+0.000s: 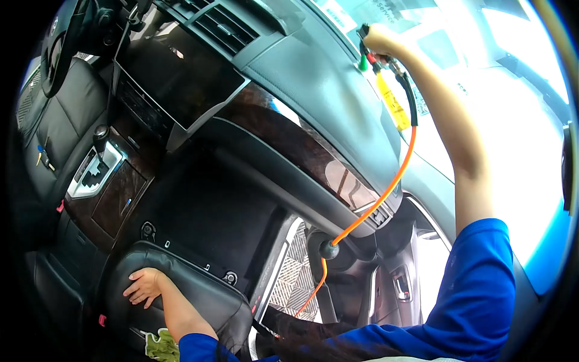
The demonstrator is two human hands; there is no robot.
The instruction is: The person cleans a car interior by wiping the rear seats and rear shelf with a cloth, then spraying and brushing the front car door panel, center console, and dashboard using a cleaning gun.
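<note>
My right hand (386, 42) is raised to the windshield at the far end of the dashboard. It is closed around a spray gun (371, 59) with black, red and green parts and a yellow label hanging below. From the gun an orange hose (395, 175) curves down past the dashboard's end, through a dark ball-shaped stopper (329, 249), toward the open door. My left hand (145, 286) rests with fingers spread on the black leather passenger seat (208, 283). Beside that forearm lies a green cloth (158, 344), partly hidden.
The dashboard (319, 90) with a large dark screen (181, 72) spans the upper view. A gear lever (101, 136) rises from the wood-trimmed console. Keys (44, 158) lie on the driver's seat (63, 114). The door (392, 283) stands open over a checkered floor (294, 271).
</note>
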